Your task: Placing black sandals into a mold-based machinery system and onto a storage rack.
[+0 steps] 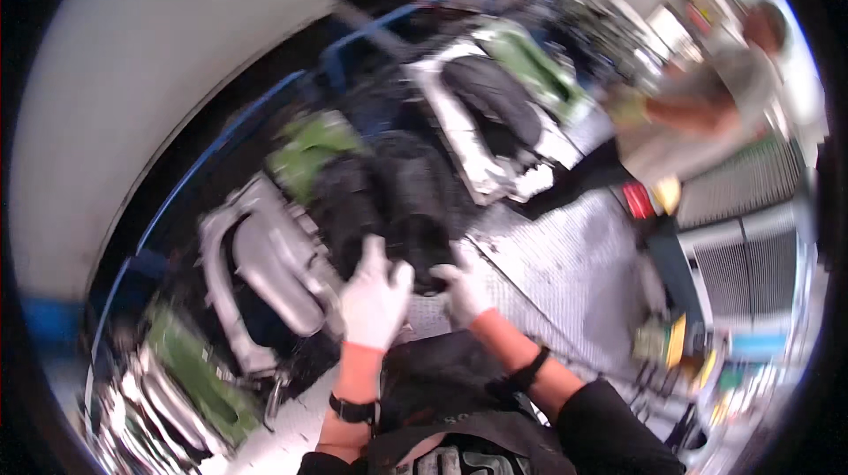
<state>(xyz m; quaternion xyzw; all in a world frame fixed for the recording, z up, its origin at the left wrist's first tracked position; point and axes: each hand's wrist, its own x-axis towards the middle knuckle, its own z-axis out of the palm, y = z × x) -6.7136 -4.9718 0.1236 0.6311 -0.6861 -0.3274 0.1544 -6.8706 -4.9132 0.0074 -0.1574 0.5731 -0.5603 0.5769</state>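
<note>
My right hand [465,285] pinched the near right edge of a long black pad [413,188], thumb over its surface. My left hand [375,294] was placed at 9 o'clock from the right, thumb and forefinger spread beside the same pad; blur prevented me from telling whether those fingers gripped it. The pad extended toward 12 o'clock from my hands. A second black pad [343,197] lay alongside at 11 o'clock, a grey casing [281,276] at 9, a white frame [452,126] at 1, and a co-worker [707,113] stood at 2.
</note>
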